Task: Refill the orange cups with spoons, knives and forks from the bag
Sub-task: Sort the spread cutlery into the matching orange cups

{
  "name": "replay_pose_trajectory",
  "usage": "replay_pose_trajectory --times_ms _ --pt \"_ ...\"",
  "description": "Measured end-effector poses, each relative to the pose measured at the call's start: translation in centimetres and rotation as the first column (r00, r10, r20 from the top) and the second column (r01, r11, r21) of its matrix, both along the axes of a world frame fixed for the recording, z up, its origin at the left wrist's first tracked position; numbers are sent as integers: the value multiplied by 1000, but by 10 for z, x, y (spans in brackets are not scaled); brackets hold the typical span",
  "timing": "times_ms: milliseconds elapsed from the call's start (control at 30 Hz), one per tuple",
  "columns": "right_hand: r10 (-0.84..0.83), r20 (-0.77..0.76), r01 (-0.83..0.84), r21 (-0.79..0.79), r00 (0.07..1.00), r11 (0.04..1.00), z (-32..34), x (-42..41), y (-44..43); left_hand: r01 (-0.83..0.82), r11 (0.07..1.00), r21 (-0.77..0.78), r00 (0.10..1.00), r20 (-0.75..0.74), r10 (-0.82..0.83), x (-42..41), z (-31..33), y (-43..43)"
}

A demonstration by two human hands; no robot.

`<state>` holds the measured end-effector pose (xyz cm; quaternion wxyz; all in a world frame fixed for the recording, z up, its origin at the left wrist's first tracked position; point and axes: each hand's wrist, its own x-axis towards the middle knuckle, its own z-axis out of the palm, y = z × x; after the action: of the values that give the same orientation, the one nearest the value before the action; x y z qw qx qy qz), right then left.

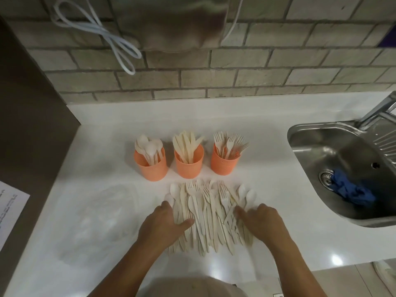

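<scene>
Orange cups, three, are standing in a row on the white desk (257, 125): the spoon cup (151, 166), knife cup (189, 164) and fork cup (224, 162). I am pressing my left hand (166, 221) and right hand (259, 219), grips open and flat, on the loose cutlery pile (211, 215) before them; the clear bag (100, 219) is lying left.

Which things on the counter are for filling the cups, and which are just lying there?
For the job:
- three orange cups, holding spoons, knives and forks
- mixed cutlery pile
- clear plastic bag
- left hand and right hand, both resting on the pile

Just lying about:
- blue cloth in the sink
- paper sheet
- white cord on the wall
</scene>
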<state>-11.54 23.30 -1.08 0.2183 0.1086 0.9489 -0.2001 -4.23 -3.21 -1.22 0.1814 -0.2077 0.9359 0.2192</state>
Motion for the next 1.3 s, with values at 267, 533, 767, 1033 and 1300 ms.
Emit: replay_pose_trajectory --times_ms 267,533,767,1033,1300 --pt "-9 39 16 -183 999 983 -6 -4 -28 -80 994 78 996 -42 83 1 -4 19" --pt "-50 54 65 -336 997 940 -9 0 -11 -207 964 168 977 -15 213 -4 -9 29" --pt "-138 -38 107 -450 990 887 -7 8 4 -397 873 284 910 -4 415 -2 -9 25" --pt "10 -129 -74 -505 992 860 -6 14 10 -462 734 498 810 -99 578 6 -4 35" --pt "329 -255 -342 -7 909 940 -22 21 5 -289 648 705 846 -130 518 8 17 76"
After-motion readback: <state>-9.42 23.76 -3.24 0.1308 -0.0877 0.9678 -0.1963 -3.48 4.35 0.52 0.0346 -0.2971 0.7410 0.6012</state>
